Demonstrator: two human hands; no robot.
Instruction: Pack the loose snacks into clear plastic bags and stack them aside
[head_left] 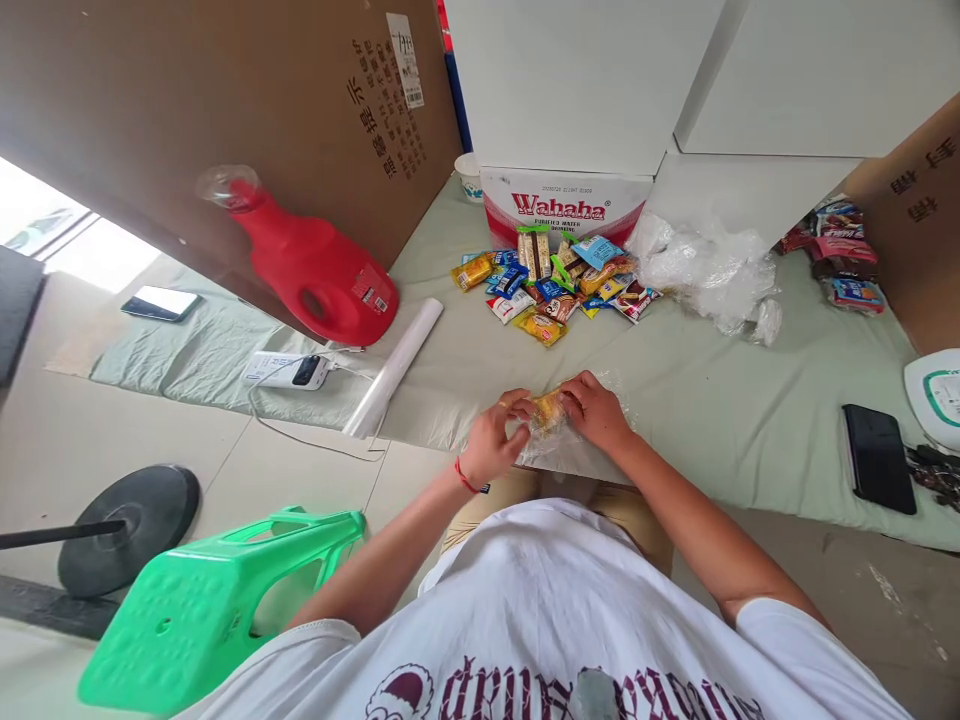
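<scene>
Both my hands meet at the near edge of a pale green cloth (735, 400) on the floor. My left hand (495, 440) and my right hand (596, 410) are closed on a clear plastic bag (559, 450) with a yellow snack packet (547, 408) inside it. A red cord is on my left wrist. Beyond my hands lies a pile of several wrapped snacks (555, 285) in front of a white and red Wahaha box (566, 205).
A red jug (315, 265) lies on its side at left, with a roll of clear film (397, 365) and a power strip (289, 370). Crumpled plastic (712, 270), more snacks (840, 250), two phones (877, 458) (160, 302), a green stool (217, 600).
</scene>
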